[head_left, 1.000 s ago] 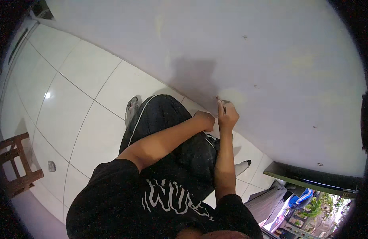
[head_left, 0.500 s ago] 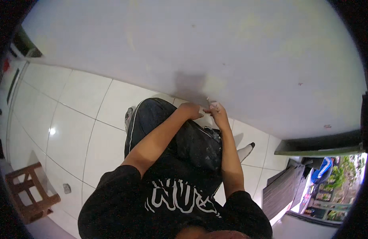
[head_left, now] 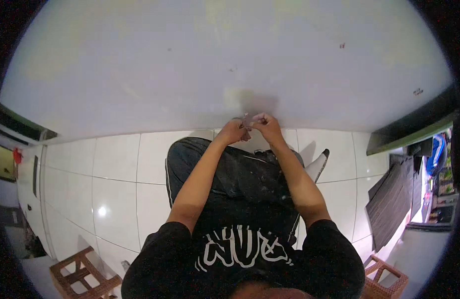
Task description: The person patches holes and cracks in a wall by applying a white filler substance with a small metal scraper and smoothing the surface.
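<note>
Close to the foot of the pale painted wall, my two hands meet in front of my bent knees. A small, flat, greyish-pink piece is between them; its kind is too small to make out. My left hand is closed, its fingers curled around the lower left side of the piece. From the right, my right hand pinches it with bent fingers. A shadow of the hands falls on the wall just behind.
White floor tiles run along the wall. A brown openwork stool stands at the lower left, a similar brown piece at the lower right. Right of me are a dark grey mat and a doorway. Several small chips mark the wall.
My view has turned, so the wall now runs nearly level across. My hands have come together, and the left hand now touches the small piece near the right fingers.
</note>
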{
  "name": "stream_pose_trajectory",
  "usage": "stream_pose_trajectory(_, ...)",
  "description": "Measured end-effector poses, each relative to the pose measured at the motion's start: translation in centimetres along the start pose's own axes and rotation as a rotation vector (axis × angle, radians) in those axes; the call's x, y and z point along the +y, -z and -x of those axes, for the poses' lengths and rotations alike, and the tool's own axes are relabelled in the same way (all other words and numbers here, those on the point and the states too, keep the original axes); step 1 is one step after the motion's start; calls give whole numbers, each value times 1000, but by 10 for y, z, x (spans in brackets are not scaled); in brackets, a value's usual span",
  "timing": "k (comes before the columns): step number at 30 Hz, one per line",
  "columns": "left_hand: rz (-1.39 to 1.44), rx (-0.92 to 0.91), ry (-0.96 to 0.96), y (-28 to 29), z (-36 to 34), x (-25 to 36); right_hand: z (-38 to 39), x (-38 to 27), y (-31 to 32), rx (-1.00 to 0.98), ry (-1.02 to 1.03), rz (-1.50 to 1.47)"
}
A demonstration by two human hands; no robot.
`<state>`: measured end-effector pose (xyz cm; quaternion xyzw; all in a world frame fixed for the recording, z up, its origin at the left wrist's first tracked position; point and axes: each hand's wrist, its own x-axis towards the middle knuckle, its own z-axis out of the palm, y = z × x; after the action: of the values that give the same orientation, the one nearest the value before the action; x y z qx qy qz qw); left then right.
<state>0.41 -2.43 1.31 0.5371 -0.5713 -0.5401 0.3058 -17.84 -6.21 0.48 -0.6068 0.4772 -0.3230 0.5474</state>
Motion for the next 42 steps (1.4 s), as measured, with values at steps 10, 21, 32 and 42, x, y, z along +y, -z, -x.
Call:
stream_pose_trajectory(10, 7, -46, 79, 8, 5, -18, 28, -54, -11, 28, 5, -334)
stream_pose_trajectory(21, -82, -47, 96, 4, 11, 4, 15, -15, -19, 241, 75, -223)
stream_pose_trajectory(32, -199, 58, 67, 6, 17, 23, -2, 2, 1, 276, 300, -147)
stream_pose_trajectory(42, -530, 633, -258, 52, 57, 93, 8, -18, 30, 205, 229, 384)
